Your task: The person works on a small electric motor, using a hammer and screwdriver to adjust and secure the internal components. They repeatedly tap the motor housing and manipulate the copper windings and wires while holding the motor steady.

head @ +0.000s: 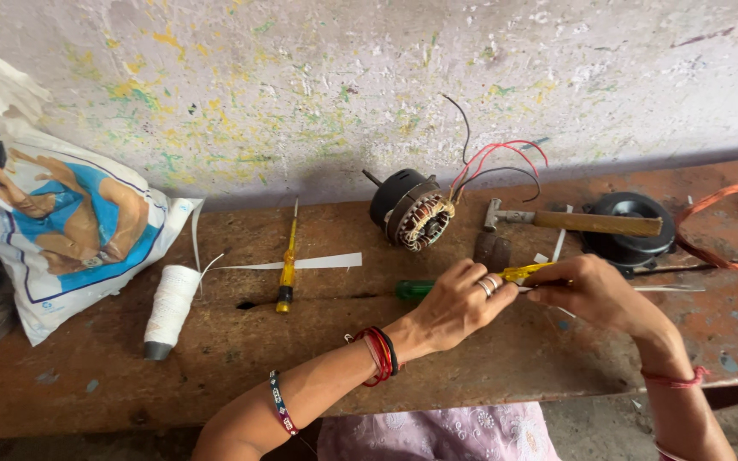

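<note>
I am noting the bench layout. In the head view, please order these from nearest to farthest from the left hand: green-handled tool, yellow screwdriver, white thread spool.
From the left hand:
1. Green-handled tool, just beside it on its left.
2. Yellow screwdriver, further left, mid-bench.
3. White thread spool, farthest left, near the printed bag.

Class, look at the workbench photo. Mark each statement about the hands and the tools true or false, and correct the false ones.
1. Both hands meet over a yellow-handled tool. True: the left hand and right hand pinch together at the yellow-handled tool.
2. The hammer lies in front of the hands. False: the hammer lies beyond them, near the wall.
3. A spool of white thread lies on the bench. True: the spool of white thread rests at the left.
4. The motor stator has no wires. False: red and black wires rise from the motor stator.
</note>
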